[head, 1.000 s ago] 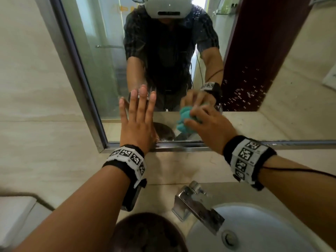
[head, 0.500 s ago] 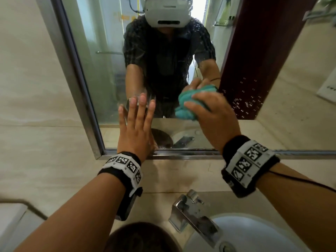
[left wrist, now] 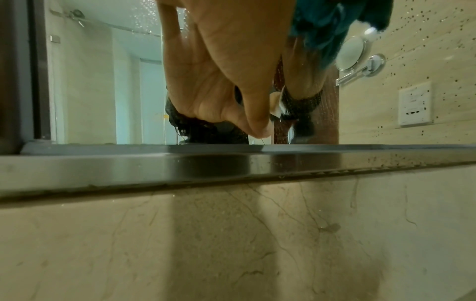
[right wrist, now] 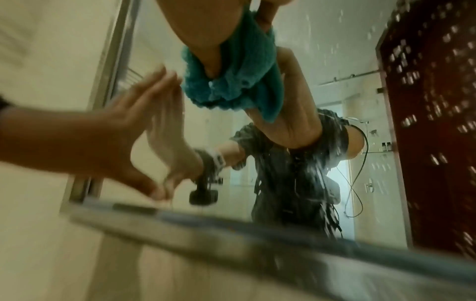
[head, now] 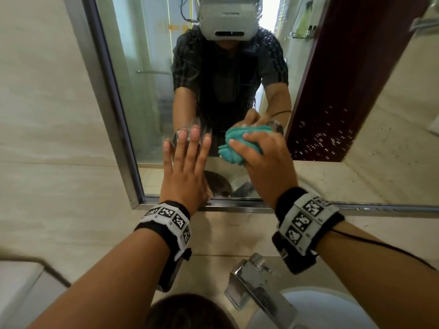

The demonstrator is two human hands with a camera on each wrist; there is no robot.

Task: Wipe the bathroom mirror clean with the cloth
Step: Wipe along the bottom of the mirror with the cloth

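Left hand flat on the mirror, fingers straight, holding nothing: likely a brace while leaning over the basin. Just right of it, right hand curled round the bunched teal cloth, pressing it to the glass. Droplets beyond the right hand unwiped. Seen only from left wrist: round wall mirror reflected.

Beige marble counter with a chrome faucet and, seemingly, a white basin.
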